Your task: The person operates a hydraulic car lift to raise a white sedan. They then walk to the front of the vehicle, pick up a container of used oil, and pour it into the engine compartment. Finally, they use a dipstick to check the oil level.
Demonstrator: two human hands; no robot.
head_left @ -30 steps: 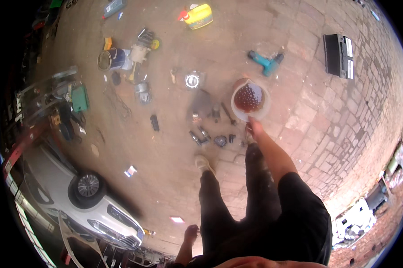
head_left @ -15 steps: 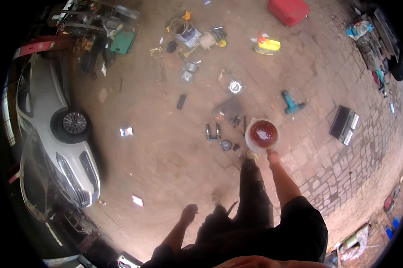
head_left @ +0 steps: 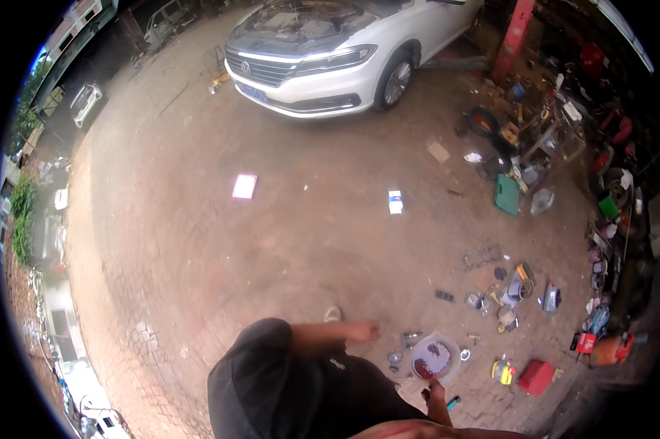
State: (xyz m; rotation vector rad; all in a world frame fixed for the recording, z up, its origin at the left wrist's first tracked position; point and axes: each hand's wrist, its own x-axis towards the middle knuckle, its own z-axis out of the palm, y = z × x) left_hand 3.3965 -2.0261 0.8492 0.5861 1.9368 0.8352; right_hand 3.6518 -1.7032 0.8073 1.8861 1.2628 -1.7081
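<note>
My right hand (head_left: pixel 434 389) grips a translucent white plastic bowl (head_left: pixel 450 349) holding red-brown liquid, low at the right of the picture. My left hand (head_left: pixel 366 331) hangs out from my body, left of the bowl and above it; its fingers are too small and blurred to tell whether closed. Beside the bowl lie metal parts (head_left: pixel 411 341), a round metal ring (head_left: pixel 464 354) and a mostly hidden teal power tool (head_left: pixel 453 403). A yellow jug (head_left: pixel 502 372) with a red top and a red case (head_left: pixel 536 377) stand just to the right.
A white car (head_left: pixel 315 96) with its engine bay uncovered stands ahead by a red post (head_left: pixel 511 44). Scattered tools, a green case (head_left: pixel 506 195) and piled clutter (head_left: pixel 549 124) line the right side. Flat rectangular items (head_left: pixel 244 186) lie on the floor (head_left: pixel 198 234); more scrap sits along the left.
My view has swung left, bringing the white car from the left to straight ahead and the scattered parts to the lower right. My right hand still holds the bowl; my left arm now points rightward.
</note>
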